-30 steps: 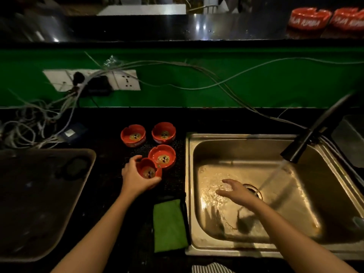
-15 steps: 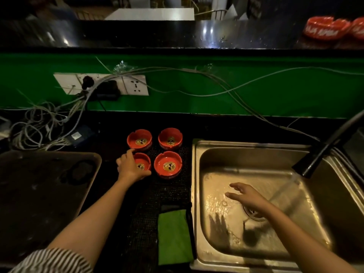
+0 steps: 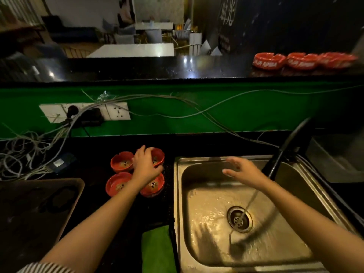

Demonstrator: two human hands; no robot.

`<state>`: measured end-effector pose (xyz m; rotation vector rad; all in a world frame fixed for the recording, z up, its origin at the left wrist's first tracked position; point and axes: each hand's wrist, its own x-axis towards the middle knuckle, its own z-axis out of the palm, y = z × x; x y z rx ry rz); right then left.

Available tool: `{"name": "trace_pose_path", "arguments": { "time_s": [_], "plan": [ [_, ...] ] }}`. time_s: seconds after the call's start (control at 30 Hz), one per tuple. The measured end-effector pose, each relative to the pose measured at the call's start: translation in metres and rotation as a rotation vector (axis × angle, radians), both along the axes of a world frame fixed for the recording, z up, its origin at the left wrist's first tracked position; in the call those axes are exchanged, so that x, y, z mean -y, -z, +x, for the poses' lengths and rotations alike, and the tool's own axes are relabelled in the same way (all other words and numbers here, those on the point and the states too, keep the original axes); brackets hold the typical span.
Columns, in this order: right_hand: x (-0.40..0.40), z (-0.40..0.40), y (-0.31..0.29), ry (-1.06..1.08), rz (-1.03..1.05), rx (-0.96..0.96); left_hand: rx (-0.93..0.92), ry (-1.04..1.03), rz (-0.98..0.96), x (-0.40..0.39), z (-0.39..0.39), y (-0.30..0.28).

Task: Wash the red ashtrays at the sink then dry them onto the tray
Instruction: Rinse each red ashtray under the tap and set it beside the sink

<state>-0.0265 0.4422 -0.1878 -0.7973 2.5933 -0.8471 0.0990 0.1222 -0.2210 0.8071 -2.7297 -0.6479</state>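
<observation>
Four small red ashtrays sit in a two-by-two cluster on the black counter at centre frame, just left of the sink point(image 3: 178, 203). The left hand point(image 3: 146, 166) lies over the upper-right ashtray point(image 3: 158, 156), fingers curled around its rim; whether it has lifted off the counter I cannot tell. The upper-left ashtray point(image 3: 121, 164), lower-left ashtray point(image 3: 117, 184) and lower-right ashtray point(image 3: 152, 187) stand upright, each with dark residue in the bowl. The forearm crosses part of the lower-right one

The right hand point(image 3: 243, 170) hovers over the back of the sink basin, fingers spread, holding nothing. A dark faucet point(image 3: 283, 150) comes in from the right and water point(image 3: 249, 201) runs down to the drain point(image 3: 239, 219)

A dark tray point(image 3: 65, 209) fills the lower left of the frame. A green cloth point(image 3: 157, 249) lies at bottom centre beside the sink edge. Three larger red ashtrays point(image 3: 303, 60) stand in a row on the raised ledge at upper right. Tangled cables point(image 3: 23, 154) hang from a wall socket strip point(image 3: 118, 113) at the left
</observation>
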Motion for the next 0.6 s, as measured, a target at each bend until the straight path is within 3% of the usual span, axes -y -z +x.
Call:
{"name": "trace_pose_path", "arguments": {
  "time_s": [0.2,0.3,0.43,0.6],
  "plan": [
    [-0.023,-0.038,-0.078,0.029,0.013,-0.299,-0.100,0.429,-0.107,-0.099,-0.082,-0.079],
    [-0.040,-0.060,-0.110,0.100,0.028,-0.388,-0.098,0.589,-0.291,-0.141,-0.121,-0.118],
    [-0.063,-0.094,-0.143,0.214,0.011,-0.442,-0.113,0.664,-0.432,-0.183,-0.168,-0.164],
    [-0.087,-0.141,-0.172,0.317,-0.030,-0.417,-0.113,0.670,-0.461,-0.216,-0.225,-0.199]
  ]
}}
